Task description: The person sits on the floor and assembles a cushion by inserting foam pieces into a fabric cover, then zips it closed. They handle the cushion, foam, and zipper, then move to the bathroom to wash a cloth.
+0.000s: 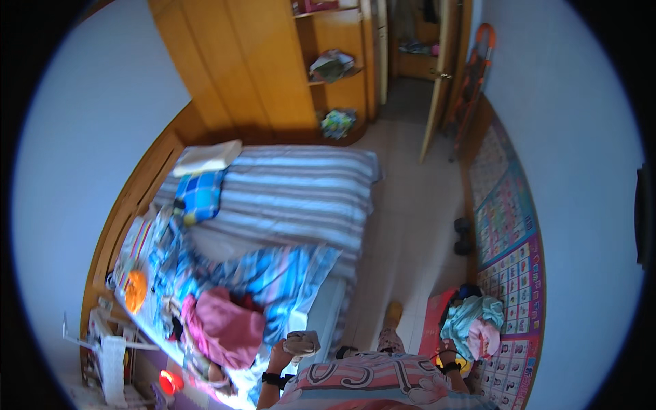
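Low in the view, my left hand [279, 357] is closed on a crumpled greyish-beige cloth [303, 343], beside the bed's near corner. My right hand [447, 354] hangs at my other side, next to a heap of clothes with a mint-green garment [473, 318] and a pale pink garment [484, 339]. Its fingers are too small and blurred to make out. Dark bands circle both wrists. On the bed to my left lie a rumpled blue striped cover [290, 273] and a pink garment [225, 328].
The striped bed [307, 184] carries a blue checked pillow [199, 197] and a cream pillow [208, 158]. Dark dumbbells [463, 236] rest on the tiled floor along the right wall. Farther off are a wooden wardrobe [232, 68], an open door [437, 89] and an orange folding ladder [471, 85].
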`<state>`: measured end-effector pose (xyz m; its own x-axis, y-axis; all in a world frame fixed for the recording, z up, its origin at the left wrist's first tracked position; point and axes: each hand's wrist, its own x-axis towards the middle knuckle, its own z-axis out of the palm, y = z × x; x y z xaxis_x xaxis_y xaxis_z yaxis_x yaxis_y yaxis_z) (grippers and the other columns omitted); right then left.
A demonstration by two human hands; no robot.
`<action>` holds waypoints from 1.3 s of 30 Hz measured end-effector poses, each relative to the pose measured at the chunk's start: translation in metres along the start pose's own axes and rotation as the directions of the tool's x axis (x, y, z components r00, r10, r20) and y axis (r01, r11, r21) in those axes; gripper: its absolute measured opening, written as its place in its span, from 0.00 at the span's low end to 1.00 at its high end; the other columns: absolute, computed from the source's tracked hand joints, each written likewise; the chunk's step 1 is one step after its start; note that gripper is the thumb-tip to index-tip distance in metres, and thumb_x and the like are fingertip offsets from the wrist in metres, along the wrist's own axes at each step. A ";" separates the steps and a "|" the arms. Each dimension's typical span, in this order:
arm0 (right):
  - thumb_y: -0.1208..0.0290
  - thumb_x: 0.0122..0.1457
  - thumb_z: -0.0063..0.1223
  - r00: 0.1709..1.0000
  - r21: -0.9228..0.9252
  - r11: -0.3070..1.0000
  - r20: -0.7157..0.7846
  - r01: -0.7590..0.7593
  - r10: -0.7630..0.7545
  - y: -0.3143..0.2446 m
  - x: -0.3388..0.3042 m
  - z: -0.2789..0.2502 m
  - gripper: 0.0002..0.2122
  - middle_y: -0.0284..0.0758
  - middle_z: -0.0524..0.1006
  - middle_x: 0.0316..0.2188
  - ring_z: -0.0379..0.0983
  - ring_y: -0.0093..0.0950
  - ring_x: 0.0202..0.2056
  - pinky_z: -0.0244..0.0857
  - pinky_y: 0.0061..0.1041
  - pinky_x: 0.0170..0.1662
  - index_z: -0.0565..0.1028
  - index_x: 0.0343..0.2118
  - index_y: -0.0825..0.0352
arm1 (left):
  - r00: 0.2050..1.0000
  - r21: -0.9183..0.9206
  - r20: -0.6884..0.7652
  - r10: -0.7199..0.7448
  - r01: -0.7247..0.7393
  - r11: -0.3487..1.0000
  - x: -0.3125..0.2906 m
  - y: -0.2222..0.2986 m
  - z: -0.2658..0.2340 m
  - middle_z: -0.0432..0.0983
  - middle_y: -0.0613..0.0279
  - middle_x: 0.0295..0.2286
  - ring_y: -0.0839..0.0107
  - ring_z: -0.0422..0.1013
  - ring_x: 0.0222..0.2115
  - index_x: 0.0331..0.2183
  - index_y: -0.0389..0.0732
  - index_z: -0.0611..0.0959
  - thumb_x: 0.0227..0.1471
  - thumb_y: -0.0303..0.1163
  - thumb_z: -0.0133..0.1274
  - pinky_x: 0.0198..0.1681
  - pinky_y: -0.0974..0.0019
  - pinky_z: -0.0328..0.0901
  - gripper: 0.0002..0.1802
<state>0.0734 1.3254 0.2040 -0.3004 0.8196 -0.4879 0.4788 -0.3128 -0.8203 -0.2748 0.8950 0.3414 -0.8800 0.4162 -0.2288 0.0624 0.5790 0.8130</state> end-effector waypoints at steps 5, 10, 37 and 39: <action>0.74 0.58 0.48 0.996 0.164 0.986 -0.085 0.026 -0.012 -0.031 0.098 -0.042 0.07 0.35 0.71 0.28 0.73 0.26 0.28 0.72 0.26 0.24 0.68 0.38 0.66 | 0.998 0.063 0.056 -0.013 0.010 0.998 0.116 0.075 0.066 0.80 0.48 0.30 0.57 0.77 0.34 0.33 0.36 0.81 0.40 0.34 0.63 0.36 0.61 0.70 0.17; 0.74 0.57 0.51 0.988 0.726 0.673 0.142 -0.144 0.059 -0.116 0.238 -0.065 0.07 0.33 0.69 0.27 0.72 0.27 0.27 0.71 0.25 0.25 0.70 0.37 0.64 | 0.984 -0.016 0.088 0.155 -0.154 0.988 0.230 0.148 0.131 0.79 0.48 0.33 0.56 0.77 0.37 0.37 0.36 0.80 0.42 0.32 0.60 0.39 0.60 0.69 0.18; 0.60 0.51 0.50 0.973 -0.675 0.734 0.112 -0.074 0.202 -0.392 0.725 0.147 0.11 0.38 0.76 0.35 0.73 0.39 0.38 0.67 0.37 0.42 0.76 0.34 0.58 | 0.938 -0.300 0.074 0.339 -0.303 0.905 0.903 0.451 0.270 0.80 0.57 0.32 0.70 0.75 0.35 0.36 0.37 0.80 0.45 0.24 0.56 0.40 0.67 0.68 0.12; 0.59 0.51 0.50 0.958 -0.811 0.566 0.257 0.145 0.124 -0.413 0.782 0.161 0.11 0.38 0.76 0.33 0.74 0.39 0.36 0.67 0.37 0.41 0.77 0.32 0.58 | 0.938 -0.262 0.049 0.344 -0.321 0.910 0.950 0.465 0.283 0.80 0.57 0.31 0.69 0.76 0.35 0.35 0.37 0.80 0.42 0.25 0.58 0.39 0.66 0.68 0.13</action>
<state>-0.4920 2.0188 0.1132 -0.4407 0.6233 -0.6459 0.8971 0.3308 -0.2928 -0.9482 1.7581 0.3505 -0.7804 0.6240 0.0392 0.2157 0.2099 0.9536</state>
